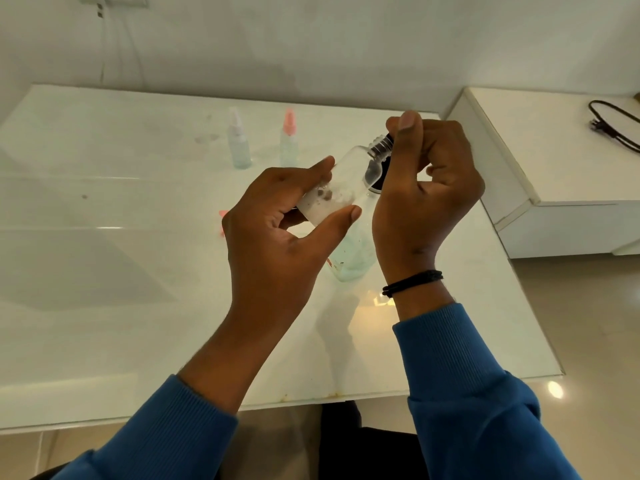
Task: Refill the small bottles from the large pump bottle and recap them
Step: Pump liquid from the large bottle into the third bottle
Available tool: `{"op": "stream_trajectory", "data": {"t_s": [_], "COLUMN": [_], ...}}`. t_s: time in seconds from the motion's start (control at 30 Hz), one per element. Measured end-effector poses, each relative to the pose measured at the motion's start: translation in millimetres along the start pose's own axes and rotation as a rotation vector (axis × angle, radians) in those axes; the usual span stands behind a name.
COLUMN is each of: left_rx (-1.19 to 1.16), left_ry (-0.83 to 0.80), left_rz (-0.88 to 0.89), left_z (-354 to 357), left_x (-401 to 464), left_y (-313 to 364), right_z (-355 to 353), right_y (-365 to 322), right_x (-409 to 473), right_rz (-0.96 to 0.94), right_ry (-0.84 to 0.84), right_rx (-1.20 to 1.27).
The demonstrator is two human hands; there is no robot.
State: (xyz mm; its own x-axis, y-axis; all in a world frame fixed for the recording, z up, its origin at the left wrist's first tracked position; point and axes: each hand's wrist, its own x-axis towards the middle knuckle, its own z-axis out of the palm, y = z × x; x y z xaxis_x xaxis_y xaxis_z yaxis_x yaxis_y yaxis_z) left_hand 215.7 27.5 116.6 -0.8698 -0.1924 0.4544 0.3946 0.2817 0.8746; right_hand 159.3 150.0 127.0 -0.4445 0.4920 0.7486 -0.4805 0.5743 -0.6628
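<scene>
A clear small bottle, white liquid pooled in its base, was held tilted above the table, neck toward one o'clock. The left hand pinched its base; the right hand curled around its black cap. Two spray bottles stood at eleven o'clock; a larger bottle lay partly hidden beneath the hands.

Glossy white table, white wall, tiled floor.

Two spray bottles beyond hands.
</scene>
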Motion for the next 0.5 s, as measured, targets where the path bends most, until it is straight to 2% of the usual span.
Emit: {"op": "stream_trajectory", "data": {"t_s": [0.5], "left_rx": [-0.004], "left_ry": [0.009], "left_rz": [-0.001], "left_z": [1.4], "left_x": [0.8], "left_y": [0.6], "right_z": [1.9], "right_y": [-4.7], "right_x": [4.4], "right_rz": [-0.003], "right_ry": [0.033], "right_rx": [0.001]}}
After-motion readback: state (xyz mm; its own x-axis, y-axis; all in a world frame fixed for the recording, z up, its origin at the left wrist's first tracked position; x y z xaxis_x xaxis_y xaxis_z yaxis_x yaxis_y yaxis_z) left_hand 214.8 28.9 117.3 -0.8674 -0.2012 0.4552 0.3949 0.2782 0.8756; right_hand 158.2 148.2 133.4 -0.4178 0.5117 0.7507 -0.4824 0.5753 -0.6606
